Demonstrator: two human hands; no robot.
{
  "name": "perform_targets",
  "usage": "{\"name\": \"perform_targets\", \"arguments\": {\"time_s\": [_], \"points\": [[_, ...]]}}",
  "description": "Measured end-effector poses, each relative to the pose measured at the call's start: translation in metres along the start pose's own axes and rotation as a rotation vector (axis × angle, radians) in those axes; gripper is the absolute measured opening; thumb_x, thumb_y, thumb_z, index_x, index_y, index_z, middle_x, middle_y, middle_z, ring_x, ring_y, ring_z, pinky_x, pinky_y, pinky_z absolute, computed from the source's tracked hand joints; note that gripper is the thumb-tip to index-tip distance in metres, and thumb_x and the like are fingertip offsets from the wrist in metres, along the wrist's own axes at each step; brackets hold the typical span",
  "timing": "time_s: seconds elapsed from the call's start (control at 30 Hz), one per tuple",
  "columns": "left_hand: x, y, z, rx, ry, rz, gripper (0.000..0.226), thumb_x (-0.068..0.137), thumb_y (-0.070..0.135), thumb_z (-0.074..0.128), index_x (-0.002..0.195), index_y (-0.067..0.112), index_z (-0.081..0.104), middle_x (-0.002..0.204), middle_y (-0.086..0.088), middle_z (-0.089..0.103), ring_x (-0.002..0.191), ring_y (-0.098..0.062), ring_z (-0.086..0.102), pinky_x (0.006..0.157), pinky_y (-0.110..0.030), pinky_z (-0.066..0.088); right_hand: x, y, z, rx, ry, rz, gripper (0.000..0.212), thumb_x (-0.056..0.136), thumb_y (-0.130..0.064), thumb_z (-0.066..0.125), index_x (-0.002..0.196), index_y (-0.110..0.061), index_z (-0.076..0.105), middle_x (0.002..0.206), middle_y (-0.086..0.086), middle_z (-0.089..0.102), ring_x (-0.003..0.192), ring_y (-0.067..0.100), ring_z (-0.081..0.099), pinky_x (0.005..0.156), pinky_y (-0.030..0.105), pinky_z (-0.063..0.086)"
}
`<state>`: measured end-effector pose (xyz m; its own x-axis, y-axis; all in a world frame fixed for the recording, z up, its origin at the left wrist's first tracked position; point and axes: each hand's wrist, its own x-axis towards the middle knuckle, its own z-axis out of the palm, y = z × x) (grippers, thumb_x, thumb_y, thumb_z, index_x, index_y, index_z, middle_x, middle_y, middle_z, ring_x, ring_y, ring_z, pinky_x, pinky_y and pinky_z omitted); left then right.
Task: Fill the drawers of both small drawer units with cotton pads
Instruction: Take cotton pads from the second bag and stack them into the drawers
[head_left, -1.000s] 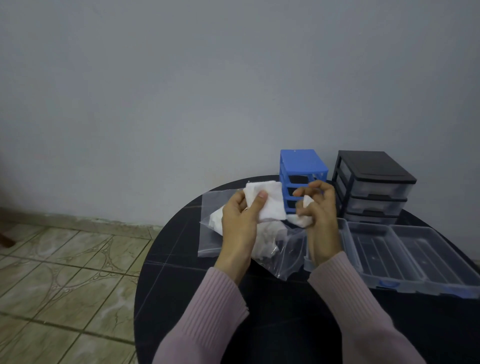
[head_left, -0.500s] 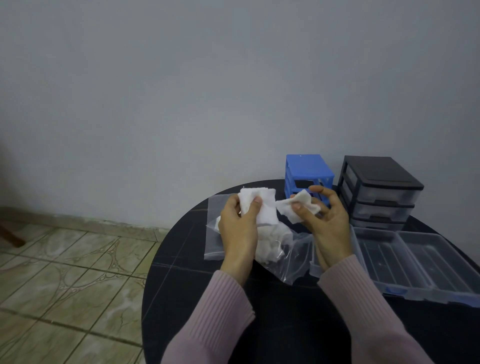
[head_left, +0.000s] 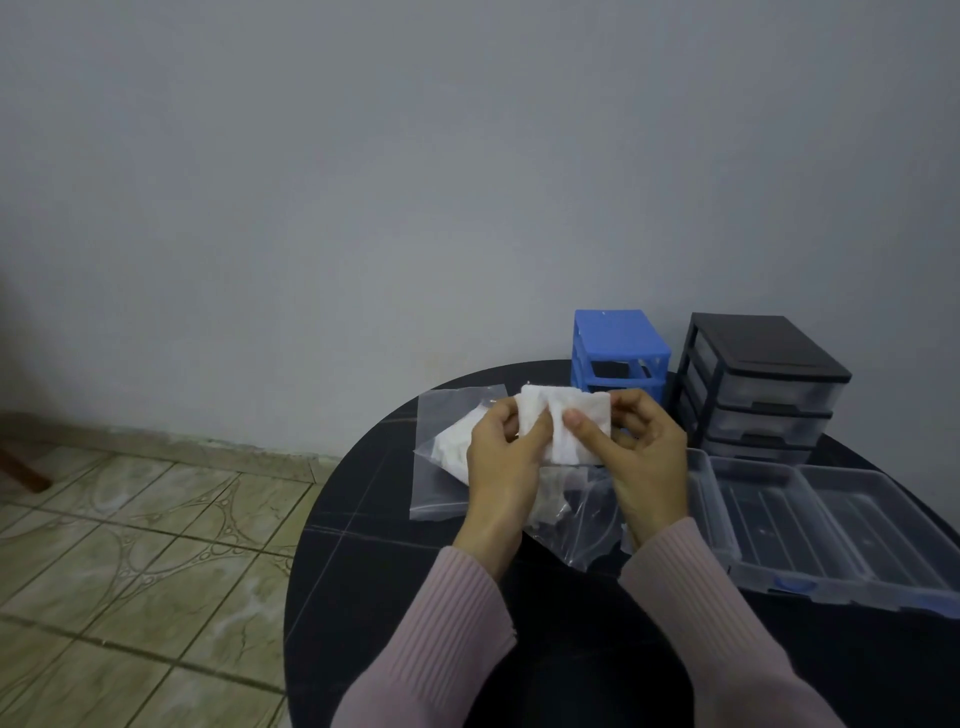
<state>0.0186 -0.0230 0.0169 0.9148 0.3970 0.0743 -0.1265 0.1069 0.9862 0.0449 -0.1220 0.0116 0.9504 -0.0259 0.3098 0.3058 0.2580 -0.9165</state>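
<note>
— Holding what?
— Both hands, left hand (head_left: 501, 457) and right hand (head_left: 641, 457), pinch a stack of cotton pads (head_left: 566, 423), fingers clamped, above the plastic bag (head_left: 452, 415).
— Drawer units?
— Blue unit (head_left: 618, 343) and black unit (head_left: 763, 384) at the bench's far edge; two drawers (head_left: 831, 525) lie right.

Grey wall (head_left: 363, 182), tiled floor (head_left: 130, 545), round black table (head_left: 374, 571)

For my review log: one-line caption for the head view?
Both hands hold cotton pads above a plastic bag, drawer units behind.

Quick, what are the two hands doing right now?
Left hand: holding the cotton pads, thumb on top.
Right hand: pinching the same cotton pads from the other side.
</note>
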Motion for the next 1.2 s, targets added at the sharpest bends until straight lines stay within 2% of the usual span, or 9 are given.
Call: {"name": "perform_targets", "arguments": {"time_s": [0.2, 0.33, 0.4, 0.53, 0.77, 0.93, 1.03, 1.2], "points": [[-0.001, -0.001, 0.001, -0.023, -0.045, -0.002, 0.018, 0.094, 0.018, 0.054, 0.109, 0.011, 0.062, 0.100, -0.008, 0.070, 0.091, -0.021, 0.069, 0.073, -0.028, 0.056, -0.001, 0.000, 0.001, 0.025, 0.028, -0.004, 0.024, 0.069, -0.002, 0.074, 0.083, -0.012, 0.056, 0.085, -0.001, 0.068, 0.071, 0.004, 0.068, 0.059, 0.017, 0.054], [-0.005, 0.004, 0.002, -0.095, -0.096, -0.017, 0.014, 0.094, 0.021, 0.053, 0.098, 0.009, 0.061, 0.085, -0.001, 0.070, 0.071, -0.006, 0.068, 0.057, -0.017, 0.052, -0.001, 0.000, 0.000, 0.027, 0.028, -0.013, 0.026, 0.069, -0.001, 0.074, 0.084, -0.012, 0.055, 0.086, 0.000, 0.068, 0.071, 0.003, 0.068, 0.058, 0.017, 0.054], [-0.006, 0.006, 0.003, -0.133, -0.105, -0.028, 0.018, 0.093, 0.026, 0.054, 0.092, 0.008, 0.060, 0.078, 0.001, 0.067, 0.063, -0.002, 0.066, 0.053, -0.016, 0.051, 0.000, 0.000, 0.000, 0.019, 0.031, -0.023, 0.027, 0.070, 0.001, 0.074, 0.083, -0.013, 0.055, 0.086, 0.000, 0.066, 0.069, 0.001, 0.067, 0.057, 0.015, 0.052], [-0.008, 0.010, 0.004, -0.157, -0.133, -0.042, 0.024, 0.088, 0.030, 0.059, 0.093, 0.007, 0.061, 0.079, -0.001, 0.068, 0.064, -0.004, 0.066, 0.055, -0.016, 0.052, -0.001, 0.001, 0.000, -0.011, 0.023, -0.040, 0.026, 0.070, -0.003, 0.075, 0.082, -0.014, 0.055, 0.086, 0.002, 0.066, 0.069, 0.002, 0.066, 0.058, 0.016, 0.053], [-0.010, 0.010, 0.005, -0.160, -0.113, -0.048, 0.012, 0.089, 0.021, 0.060, 0.095, 0.011, 0.061, 0.084, -0.002, 0.069, 0.067, -0.005, 0.067, 0.056, -0.017, 0.053, 0.000, 0.004, 0.001, -0.063, 0.026, -0.056, 0.028, 0.071, -0.006, 0.075, 0.080, -0.016, 0.051, 0.085, 0.005, 0.065, 0.074, 0.014, 0.065, 0.062, 0.022, 0.056], [-0.009, 0.009, 0.005, -0.196, -0.063, -0.064, 0.015, 0.091, 0.020, 0.058, 0.098, 0.007, 0.061, 0.086, -0.006, 0.068, 0.067, -0.009, 0.066, 0.055, -0.020, 0.054, -0.002, 0.004, 0.003, -0.024, -0.005, -0.018, 0.025, 0.081, -0.001, 0.066, 0.081, -0.018, 0.048, 0.086, -0.001, 0.062, 0.072, 0.000, 0.064, 0.060, 0.015, 0.051], [-0.008, 0.009, 0.004, -0.197, -0.043, -0.060, 0.015, 0.092, 0.020, 0.057, 0.097, 0.006, 0.060, 0.082, -0.004, 0.068, 0.062, -0.007, 0.066, 0.052, -0.020, 0.053, -0.003, 0.002, 0.003, -0.044, 0.006, -0.024, 0.028, 0.081, 0.002, 0.064, 0.082, -0.020, 0.047, 0.087, -0.003, 0.059, 0.076, 0.002, 0.062, 0.060, 0.014, 0.051], [-0.008, 0.010, 0.003, -0.206, -0.052, -0.054, 0.025, 0.093, 0.021, 0.055, 0.107, 0.001, 0.060, 0.084, -0.006, 0.069, 0.062, -0.008, 0.067, 0.052, -0.019, 0.053, -0.001, 0.004, 0.003, -0.109, 0.016, -0.062, 0.028, 0.081, 0.003, 0.063, 0.078, -0.019, 0.047, 0.082, -0.005, 0.055, 0.074, 0.006, 0.056, 0.058, 0.013, 0.050]]}}
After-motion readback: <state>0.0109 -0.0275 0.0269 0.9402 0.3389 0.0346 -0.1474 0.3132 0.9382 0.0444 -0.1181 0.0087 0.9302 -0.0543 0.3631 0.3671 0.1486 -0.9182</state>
